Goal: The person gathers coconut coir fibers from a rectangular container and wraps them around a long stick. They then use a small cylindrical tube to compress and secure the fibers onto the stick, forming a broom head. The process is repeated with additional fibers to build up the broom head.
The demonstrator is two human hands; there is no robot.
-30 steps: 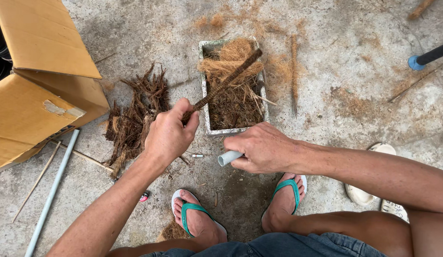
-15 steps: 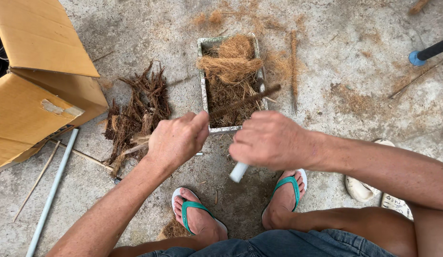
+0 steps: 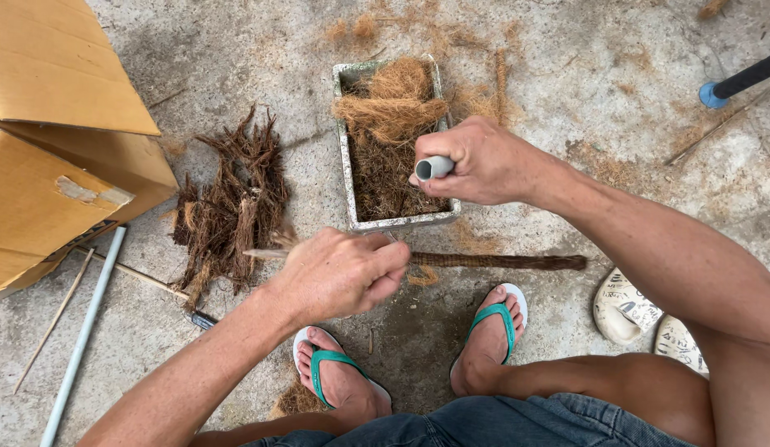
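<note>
Plainly the left hand (image 3: pixel 339 273) is clamped on a stiff, light, fibrous stalk (image 3: pixel 493 261) at its near-left end, the right hand (image 3: pixel 476 161) fisted round a rigid grey tube (image 3: pixel 433 168).

open brown cardboard box (image 3: pixel 62 141), upper left

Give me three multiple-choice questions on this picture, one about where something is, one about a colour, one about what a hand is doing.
1. Where does the pile of brown roots lie?
A. inside the cardboard box
B. on the ground between the cardboard box and the tray
C. on the sandals

2. What colour are the sandal straps?
A. red
B. black
C. green

3. What does the right hand hold?
A. a grey tube
B. nothing
C. a shoe

Answers: B, the pile sits left of the tray; C, both straps are green; A, the fingers close round the tube.
</note>
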